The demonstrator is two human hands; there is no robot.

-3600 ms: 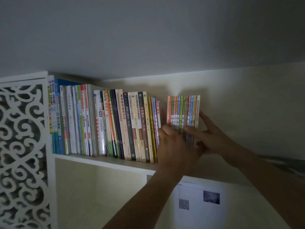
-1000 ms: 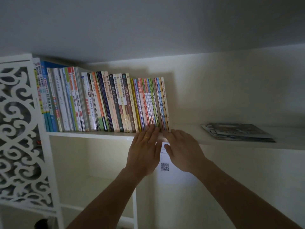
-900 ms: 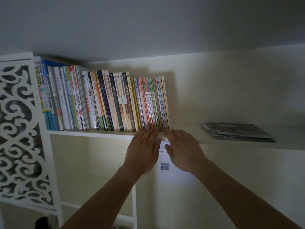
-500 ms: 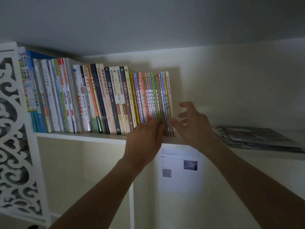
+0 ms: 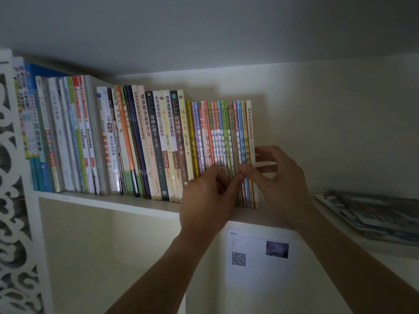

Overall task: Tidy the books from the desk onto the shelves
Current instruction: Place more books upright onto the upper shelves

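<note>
A long row of upright books [image 5: 158,141] fills the white upper shelf [image 5: 108,201]. Its right end is a set of thin colourful books [image 5: 223,132]. My left hand [image 5: 207,198] is in front of the lower spines of these thin books, fingers bent and pressing against them. My right hand [image 5: 277,177] is at the row's right end, thumb on the spines and fingers curled round the side of the last white book [image 5: 249,130]. The lower parts of those thin spines are hidden behind both hands.
A flat pile of magazines [image 5: 371,214] lies on the same shelf to the right. A white carved fretwork panel [image 5: 11,200] bounds the shelf on the left. Below hangs a paper sheet with a QR code [image 5: 260,259]. The ceiling slopes low overhead.
Both hands rose from the shelf's front edge to the thin books. My right hand, spread half a second ago, now closes round the row's right end.
</note>
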